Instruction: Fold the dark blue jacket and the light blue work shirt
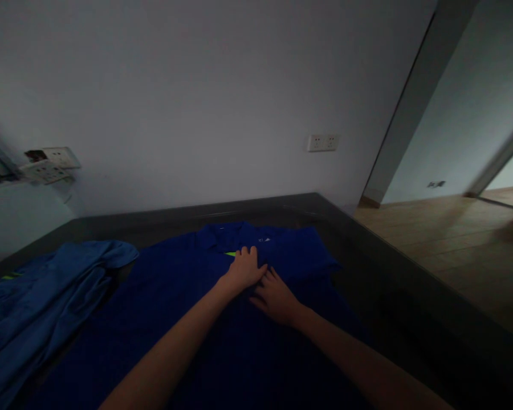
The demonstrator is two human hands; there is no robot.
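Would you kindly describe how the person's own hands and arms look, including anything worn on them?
The left hand and right hand are ungloved, with no ring, watch or bracelet visible. The left forearm and right forearm are bare, with no sleeve in view; dim light hides finer detail.

Room to pass lies above the blue shirt (pixel 171 279); a wall (pixel 196 114) blocks ahead, a rumpled garment (pixel 68 290) leftward.

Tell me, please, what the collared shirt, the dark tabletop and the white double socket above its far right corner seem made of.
Collared shirt: soft, matte fabric, as it lies limp and flat; fibre unclear. Dark tabletop: seems smooth, slightly glossy, given faint lines near its far edge; glass, stone or laminate, I cannot tell. White double socket: probably hard plastic, from its crisp edges.
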